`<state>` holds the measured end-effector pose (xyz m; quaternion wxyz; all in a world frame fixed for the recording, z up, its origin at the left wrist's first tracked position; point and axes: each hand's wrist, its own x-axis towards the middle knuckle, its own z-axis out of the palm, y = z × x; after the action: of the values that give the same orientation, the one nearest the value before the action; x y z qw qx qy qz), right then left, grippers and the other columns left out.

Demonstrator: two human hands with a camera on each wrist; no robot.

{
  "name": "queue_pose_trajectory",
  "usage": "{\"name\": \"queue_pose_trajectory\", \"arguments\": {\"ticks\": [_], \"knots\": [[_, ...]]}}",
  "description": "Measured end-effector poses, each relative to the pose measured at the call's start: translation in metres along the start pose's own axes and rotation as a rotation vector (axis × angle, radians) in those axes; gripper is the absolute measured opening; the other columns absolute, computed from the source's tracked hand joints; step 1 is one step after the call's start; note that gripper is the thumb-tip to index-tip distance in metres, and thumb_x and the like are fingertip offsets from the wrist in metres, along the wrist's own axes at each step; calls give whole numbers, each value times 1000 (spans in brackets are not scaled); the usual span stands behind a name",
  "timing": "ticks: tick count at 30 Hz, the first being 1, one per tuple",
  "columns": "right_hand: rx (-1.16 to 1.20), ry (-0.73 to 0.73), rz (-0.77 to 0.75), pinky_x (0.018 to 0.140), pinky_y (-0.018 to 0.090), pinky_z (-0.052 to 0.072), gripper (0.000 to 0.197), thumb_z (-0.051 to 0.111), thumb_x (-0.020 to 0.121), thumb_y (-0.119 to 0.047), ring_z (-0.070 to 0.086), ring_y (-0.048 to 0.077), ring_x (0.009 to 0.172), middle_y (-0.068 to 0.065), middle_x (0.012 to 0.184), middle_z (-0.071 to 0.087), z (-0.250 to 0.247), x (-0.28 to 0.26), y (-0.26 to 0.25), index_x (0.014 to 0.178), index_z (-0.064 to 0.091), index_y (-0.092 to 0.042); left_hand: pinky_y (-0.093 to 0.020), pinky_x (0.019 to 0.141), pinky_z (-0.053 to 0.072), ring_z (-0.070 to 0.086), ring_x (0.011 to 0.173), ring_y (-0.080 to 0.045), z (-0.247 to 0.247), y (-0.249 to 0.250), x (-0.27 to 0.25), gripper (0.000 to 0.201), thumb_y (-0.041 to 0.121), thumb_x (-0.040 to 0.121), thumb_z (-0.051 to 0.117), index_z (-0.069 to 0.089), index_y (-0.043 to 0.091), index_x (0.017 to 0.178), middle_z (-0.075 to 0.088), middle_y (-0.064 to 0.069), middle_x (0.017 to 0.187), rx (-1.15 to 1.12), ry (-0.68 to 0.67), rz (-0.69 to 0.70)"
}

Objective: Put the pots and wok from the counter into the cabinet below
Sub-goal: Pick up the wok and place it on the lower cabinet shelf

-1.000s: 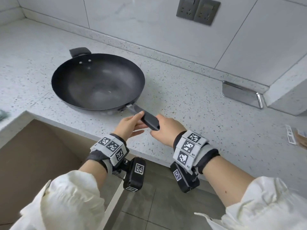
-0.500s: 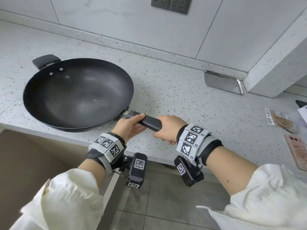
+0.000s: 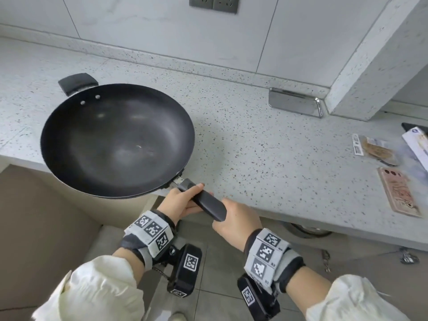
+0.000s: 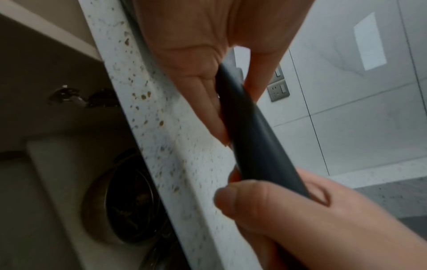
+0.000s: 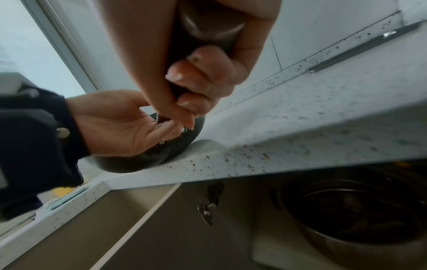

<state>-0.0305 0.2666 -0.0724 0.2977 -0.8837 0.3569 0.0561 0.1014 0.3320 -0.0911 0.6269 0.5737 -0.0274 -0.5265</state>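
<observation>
A wide black wok [image 3: 115, 140] with a small helper grip at its far side lies on the speckled white counter [image 3: 266, 154], its near part hanging past the front edge. Its underside touches that edge [image 5: 148, 160]. Both hands hold the long black handle [image 3: 208, 202]. My left hand [image 3: 183, 201] grips near the pan, thumb on top and fingers beneath. My right hand [image 3: 234, 218] has its fingers [image 5: 203, 76] curled round the handle's end. Below the counter a steel pot [image 5: 358, 210] stands inside the open cabinet.
A brown cabinet door [image 3: 34, 216] stands open at the lower left. Flat packets [image 3: 375, 149] and a pinkish card [image 3: 398, 193] lie at the right of the counter. A shiny metal plate [image 3: 294, 103] sits by the back wall, under the sockets [image 3: 213, 3].
The wok has slid toward me across the counter and now hangs over the front edge. Both hands have kept their hold on the handle.
</observation>
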Motion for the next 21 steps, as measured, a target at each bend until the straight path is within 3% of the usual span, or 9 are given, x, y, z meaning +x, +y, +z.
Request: {"name": "queue_pose_trajectory", "arguments": {"ticks": [3, 6, 11, 15, 19, 21], "knots": [[41, 8, -4, 66, 31, 44, 23, 55, 77, -27, 54, 24, 73, 0, 81, 60, 8, -34, 35, 98, 52, -18, -23, 57, 59, 73, 64, -13, 25, -34, -24, 17, 14, 87, 56, 58, -2, 95, 75, -10, 76, 28, 7, 10], [66, 7, -34, 66, 30, 40, 17, 55, 76, -27, 58, 28, 80, -3, 79, 56, 13, -73, 73, 92, 49, -22, -22, 55, 58, 72, 61, -11, 56, -71, -50, 9, 13, 87, 55, 57, 4, 88, 75, -4, 64, 27, 28, 23], [50, -21, -69, 66, 32, 40, 14, 52, 77, -25, 61, 31, 86, -3, 78, 55, 18, -143, 142, 90, 47, -23, -21, 53, 57, 72, 61, -11, 106, -147, -92, 20, 12, 87, 55, 55, -3, 100, 75, -4, 64, 7, 54, 24], [-2, -76, -66, 63, 31, 35, 19, 49, 78, -23, 51, 32, 75, -1, 76, 53, 24, -193, 189, 96, 50, -19, -23, 62, 59, 73, 68, -12, 134, -206, -119, 15, 15, 87, 56, 59, 2, 92, 77, -3, 70, 9, 61, -23], [-9, -116, -55, 63, 31, 34, 26, 50, 79, -22, 61, 34, 90, 6, 86, 65, 34, -222, 220, 105, 52, -19, -28, 73, 60, 73, 74, -16, 149, -250, -136, 12, 15, 87, 57, 59, 4, 86, 77, -6, 75, -28, 69, -64], [-20, -135, -42, 63, 29, 32, 28, 50, 79, -23, 61, 33, 92, 7, 91, 67, 42, -232, 233, 108, 52, -19, -28, 73, 60, 73, 71, -16, 153, -267, -139, 12, 15, 86, 57, 59, 4, 82, 77, -5, 73, -28, 78, -96]]}}
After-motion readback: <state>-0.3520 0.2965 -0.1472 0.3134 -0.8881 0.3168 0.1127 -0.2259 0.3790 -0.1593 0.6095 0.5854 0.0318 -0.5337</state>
